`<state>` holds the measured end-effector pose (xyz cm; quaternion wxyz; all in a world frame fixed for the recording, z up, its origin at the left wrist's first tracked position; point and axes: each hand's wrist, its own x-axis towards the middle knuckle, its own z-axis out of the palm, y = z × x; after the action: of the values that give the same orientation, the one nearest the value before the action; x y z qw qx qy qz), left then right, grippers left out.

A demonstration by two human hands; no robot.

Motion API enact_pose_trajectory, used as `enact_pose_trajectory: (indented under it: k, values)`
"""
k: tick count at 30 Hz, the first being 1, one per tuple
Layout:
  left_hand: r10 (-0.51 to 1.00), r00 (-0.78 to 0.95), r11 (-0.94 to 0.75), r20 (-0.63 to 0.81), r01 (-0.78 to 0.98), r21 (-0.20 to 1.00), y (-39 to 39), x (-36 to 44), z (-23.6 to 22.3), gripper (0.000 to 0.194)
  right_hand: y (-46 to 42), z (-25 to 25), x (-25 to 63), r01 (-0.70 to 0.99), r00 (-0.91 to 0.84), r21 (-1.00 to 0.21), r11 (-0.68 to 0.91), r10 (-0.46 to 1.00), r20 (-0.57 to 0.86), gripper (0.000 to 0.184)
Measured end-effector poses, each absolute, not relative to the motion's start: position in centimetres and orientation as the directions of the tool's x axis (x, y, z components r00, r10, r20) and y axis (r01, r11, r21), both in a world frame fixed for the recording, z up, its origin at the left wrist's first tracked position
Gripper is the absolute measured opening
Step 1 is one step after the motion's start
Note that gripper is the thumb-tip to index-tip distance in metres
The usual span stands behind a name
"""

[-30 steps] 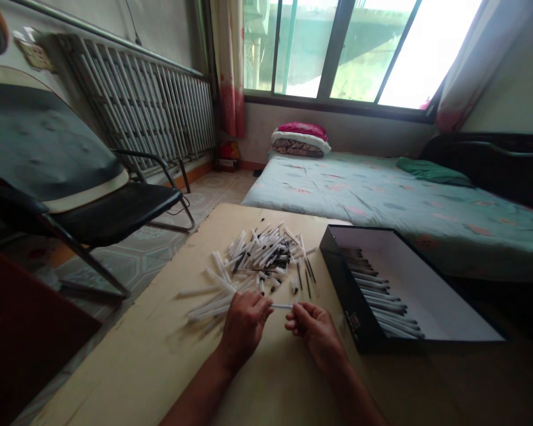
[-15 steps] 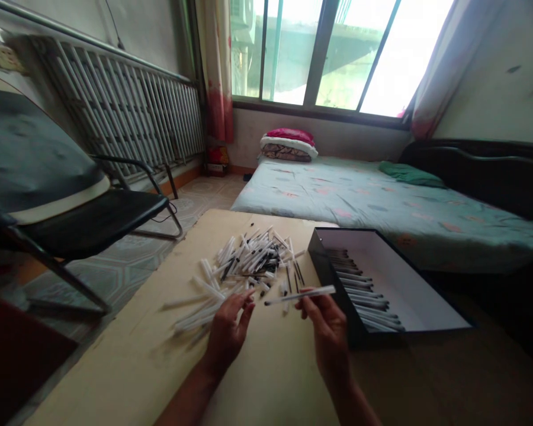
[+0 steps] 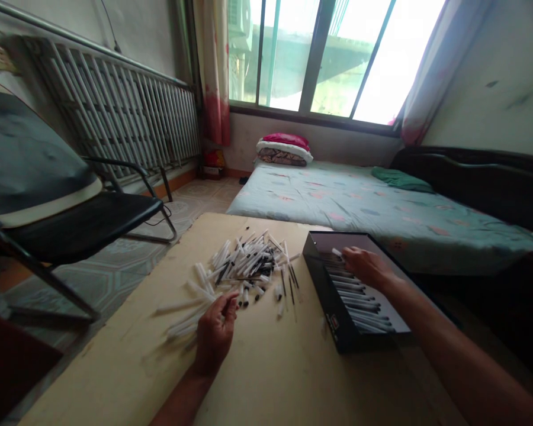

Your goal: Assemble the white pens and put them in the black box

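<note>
My right hand (image 3: 368, 266) is inside the black box (image 3: 326, 305), closed on a pen (image 3: 336, 252) whose white end sticks out past the fingers. Below it in the box lies a row of assembled pens (image 3: 359, 296) with dark tips. On the table, my left hand (image 3: 215, 325) rests with thumb and fingers pinched together; whatever they may hold is hidden. Beside that hand are loose white pen barrels (image 3: 182, 310). Farther back is a heap of pen parts (image 3: 249, 260), with thin dark refills (image 3: 292, 281) and a few caps (image 3: 279, 291) at its right.
The pale table (image 3: 266, 378) carries the parts and the box. Beyond it stands a bed (image 3: 328, 189) with folded bedding (image 3: 284, 148). A black chair (image 3: 84, 216) is at the left, near a metal rack (image 3: 124, 112). A window (image 3: 320, 59) fills the back wall.
My right hand has carried the pen from above the table, up and right into the box. My left hand has shifted slightly left and down in view, still pinched.
</note>
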<state>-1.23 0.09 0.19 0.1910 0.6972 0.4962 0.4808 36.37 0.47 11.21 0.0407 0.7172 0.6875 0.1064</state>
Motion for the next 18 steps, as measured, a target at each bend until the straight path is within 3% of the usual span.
enact_pose_trajectory:
  k: [5, 10, 14, 18]
  values:
    - [0.873, 0.031, -0.431, 0.487, 0.518, 0.739, 0.0, -1.3, 0.4, 0.024, 2.5, 9.0, 35.9, 0.974, 0.028, 0.226, -0.018, 0.999, -0.039, 0.016]
    - [0.869, 0.033, -0.438, 0.494, 0.518, 0.735, 0.1, -1.5, 0.3, 0.023, 3.8, 8.0, 34.9, 0.975, 0.014, 0.223, 0.004, 0.997, -0.079, 0.015]
    - [0.872, 0.02, -0.428, 0.488, 0.513, 0.744, 0.0, -1.6, 0.3, 0.024, 3.9, 8.1, 34.5, 0.978, 0.043, 0.206, -0.039, 0.999, -0.016, 0.015]
    - [0.867, -0.03, -0.409, 0.497, 0.525, 0.746, 0.0, -1.9, 0.5, 0.024, 2.8, 10.5, 34.0, 0.972, 0.117, 0.188, -0.142, 0.984, 0.137, 0.019]
